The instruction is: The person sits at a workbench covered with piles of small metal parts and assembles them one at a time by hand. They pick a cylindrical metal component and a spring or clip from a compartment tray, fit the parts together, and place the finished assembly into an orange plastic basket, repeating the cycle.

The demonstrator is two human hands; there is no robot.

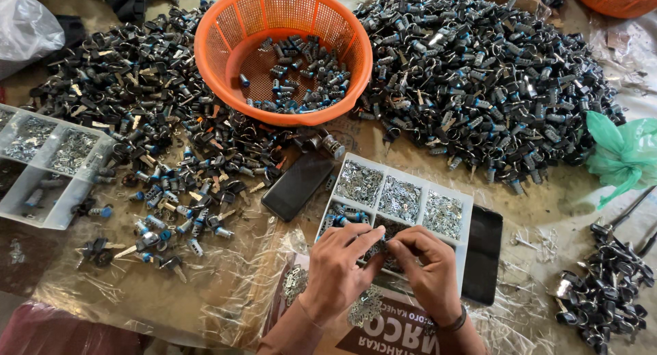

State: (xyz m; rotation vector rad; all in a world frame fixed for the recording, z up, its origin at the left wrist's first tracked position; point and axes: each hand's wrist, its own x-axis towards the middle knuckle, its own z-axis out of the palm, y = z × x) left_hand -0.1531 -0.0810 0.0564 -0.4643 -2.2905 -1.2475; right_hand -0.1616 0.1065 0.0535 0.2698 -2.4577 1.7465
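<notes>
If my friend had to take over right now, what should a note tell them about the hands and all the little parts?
Left hand and right hand: fingertips meet over the divided tray, pinching something too small to identify.
Tray holds small silvery bits; a few blue-tipped lock cylinders sit in one compartment.
Orange basket: partly filled with cylinders.
Big pile and scattered keys and cylinders lie loose on the table.
A dark phone lies beside the tray.

Both hands meet at the fingertips, left hand (337, 266) and right hand (428, 269) palms down, fingers pinched together.
</notes>
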